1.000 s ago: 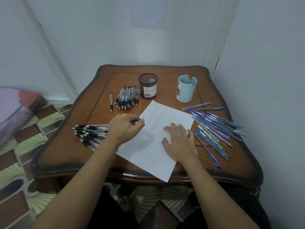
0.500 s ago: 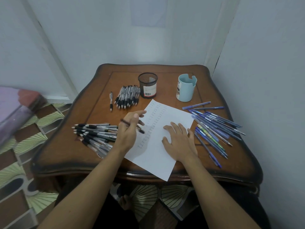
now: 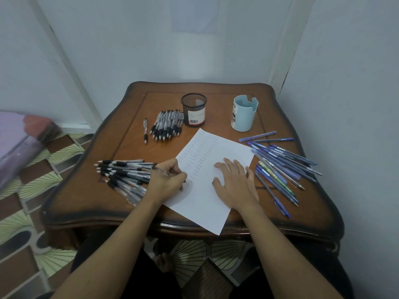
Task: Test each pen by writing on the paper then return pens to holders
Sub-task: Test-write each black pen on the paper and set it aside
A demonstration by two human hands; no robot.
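A white sheet of paper (image 3: 222, 147) with columns of small handwriting lies on the wooden table (image 3: 129, 149). My left hand (image 3: 167, 180) grips a clear black pen (image 3: 158, 169) in a writing hold, its tip down on the sheet's left part. My right hand (image 3: 236, 182) lies flat on the sheet, fingers spread. A heap of black pens (image 3: 125, 172) lies left of my left hand. A neat row of black pens (image 3: 167, 125) and a single black pen (image 3: 146, 130) lie farther back. Blue pens (image 3: 280, 167) are spread at the right.
A black mesh pen holder (image 3: 193, 110) and a light blue cup holder (image 3: 244, 114) stand at the back of the table, both showing no pens. White walls close in behind and on the right. Patterned floor tiles (image 3: 32, 190) lie to the left.
My left hand has turned the pen from a loose hold above the table into a writing grip and brought it down onto the paper. My right hand has stayed flat on the sheet.
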